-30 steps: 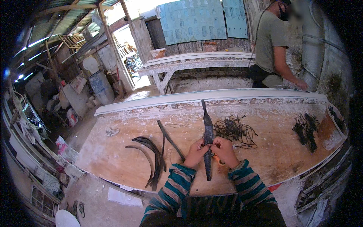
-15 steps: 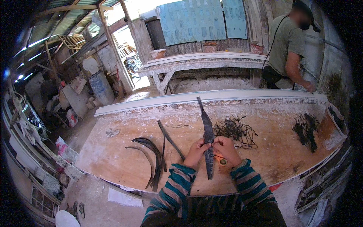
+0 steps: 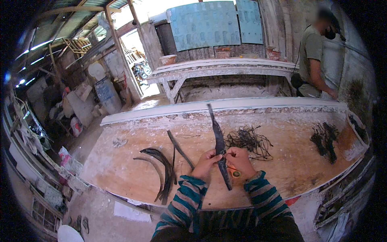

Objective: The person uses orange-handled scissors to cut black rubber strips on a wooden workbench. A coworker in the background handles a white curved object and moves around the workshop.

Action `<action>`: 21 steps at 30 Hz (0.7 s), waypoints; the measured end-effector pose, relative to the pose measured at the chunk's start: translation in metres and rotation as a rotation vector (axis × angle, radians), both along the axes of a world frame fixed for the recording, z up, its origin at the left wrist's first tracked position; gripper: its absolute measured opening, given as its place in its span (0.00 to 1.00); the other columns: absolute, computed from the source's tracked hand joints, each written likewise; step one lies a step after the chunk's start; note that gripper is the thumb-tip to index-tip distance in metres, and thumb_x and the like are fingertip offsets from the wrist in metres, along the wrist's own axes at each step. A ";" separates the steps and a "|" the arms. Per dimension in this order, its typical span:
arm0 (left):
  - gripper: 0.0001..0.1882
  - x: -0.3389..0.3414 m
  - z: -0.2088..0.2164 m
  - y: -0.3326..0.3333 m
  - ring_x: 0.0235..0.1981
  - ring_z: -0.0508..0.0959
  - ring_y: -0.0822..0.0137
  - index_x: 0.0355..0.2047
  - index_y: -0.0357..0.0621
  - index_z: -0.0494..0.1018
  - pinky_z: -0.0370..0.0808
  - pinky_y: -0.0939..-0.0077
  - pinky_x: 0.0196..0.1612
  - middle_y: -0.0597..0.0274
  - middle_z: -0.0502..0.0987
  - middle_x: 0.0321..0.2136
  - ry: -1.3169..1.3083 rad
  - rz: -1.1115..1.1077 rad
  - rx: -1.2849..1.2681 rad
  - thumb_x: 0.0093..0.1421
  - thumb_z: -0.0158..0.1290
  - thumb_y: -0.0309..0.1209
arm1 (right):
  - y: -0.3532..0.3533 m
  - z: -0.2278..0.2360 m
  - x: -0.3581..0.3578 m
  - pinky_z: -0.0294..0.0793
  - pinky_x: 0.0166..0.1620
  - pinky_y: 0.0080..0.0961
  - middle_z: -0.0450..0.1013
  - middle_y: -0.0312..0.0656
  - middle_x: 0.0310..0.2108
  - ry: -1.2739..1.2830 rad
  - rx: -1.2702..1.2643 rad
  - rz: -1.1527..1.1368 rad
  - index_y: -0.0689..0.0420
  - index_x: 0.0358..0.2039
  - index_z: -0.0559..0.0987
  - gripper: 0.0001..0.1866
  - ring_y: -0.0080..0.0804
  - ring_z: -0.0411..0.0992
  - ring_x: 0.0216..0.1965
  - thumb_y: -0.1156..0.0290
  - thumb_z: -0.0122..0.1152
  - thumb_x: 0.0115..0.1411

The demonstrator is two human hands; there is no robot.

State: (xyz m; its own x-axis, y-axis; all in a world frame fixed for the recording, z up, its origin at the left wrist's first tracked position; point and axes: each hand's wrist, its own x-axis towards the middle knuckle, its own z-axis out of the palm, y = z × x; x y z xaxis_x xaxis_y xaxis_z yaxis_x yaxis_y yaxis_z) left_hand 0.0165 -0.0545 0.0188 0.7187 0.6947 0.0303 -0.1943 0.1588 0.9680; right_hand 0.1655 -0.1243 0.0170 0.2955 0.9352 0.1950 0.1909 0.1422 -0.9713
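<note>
Long black strip, narrow-topped (broader midway), pinched in both hands

At my twelve o'clock I see blue panels above a whitish bench, a pot on it near eleven; a co-worker stands between one and two, a motorbike between ten and eleven, a barrel at ten, and sandals lie at eight

Wooden table smeared white, curved dark strips, tangled black cords, dark bundles
</note>
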 end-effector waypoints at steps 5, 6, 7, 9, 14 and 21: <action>0.04 -0.005 -0.008 0.011 0.28 0.71 0.80 0.32 0.49 0.73 0.65 0.85 0.31 0.75 0.74 0.26 -0.031 -0.022 -0.042 0.57 0.52 0.32 | -0.001 0.000 0.003 0.67 0.22 0.18 0.69 0.35 0.16 -0.198 0.042 -0.132 0.63 0.22 0.74 0.06 0.18 0.68 0.19 0.74 0.59 0.51; 0.04 -0.005 -0.012 0.015 0.28 0.71 0.80 0.33 0.48 0.73 0.65 0.86 0.31 0.75 0.74 0.27 -0.071 -0.013 -0.046 0.58 0.52 0.32 | 0.000 0.000 0.004 0.67 0.23 0.19 0.69 0.36 0.16 -0.263 0.071 -0.146 0.63 0.22 0.74 0.07 0.19 0.68 0.19 0.73 0.59 0.50; 0.04 -0.006 -0.017 0.018 0.27 0.71 0.80 0.33 0.47 0.73 0.66 0.86 0.30 0.74 0.74 0.27 -0.110 -0.004 -0.051 0.58 0.51 0.32 | 0.000 -0.001 0.005 0.67 0.23 0.21 0.69 0.37 0.15 -0.329 0.099 -0.159 0.63 0.21 0.74 0.07 0.19 0.68 0.19 0.73 0.59 0.49; 0.04 -0.007 -0.016 0.019 0.27 0.71 0.79 0.32 0.47 0.72 0.66 0.86 0.30 0.74 0.73 0.26 -0.197 0.158 -0.087 0.58 0.52 0.33 | 0.001 -0.005 0.009 0.67 0.24 0.25 0.70 0.40 0.17 -0.421 0.102 -0.209 0.62 0.21 0.74 0.08 0.26 0.69 0.19 0.71 0.60 0.47; 0.05 -0.032 -0.001 0.042 0.26 0.72 0.75 0.30 0.49 0.72 0.68 0.83 0.30 0.72 0.75 0.26 -0.622 0.491 -0.191 0.58 0.52 0.34 | 0.004 -0.006 0.024 0.68 0.27 0.33 0.72 0.46 0.19 -0.513 -0.015 -0.321 0.60 0.22 0.76 0.09 0.40 0.70 0.21 0.67 0.61 0.44; 0.08 -0.102 -0.024 0.087 0.23 0.74 0.69 0.29 0.48 0.73 0.72 0.76 0.27 0.66 0.77 0.23 -0.974 0.548 -0.324 0.59 0.50 0.37 | 0.013 -0.016 0.045 0.65 0.24 0.29 0.68 0.43 0.16 -0.294 0.102 -0.456 0.61 0.19 0.73 0.07 0.33 0.67 0.19 0.71 0.58 0.47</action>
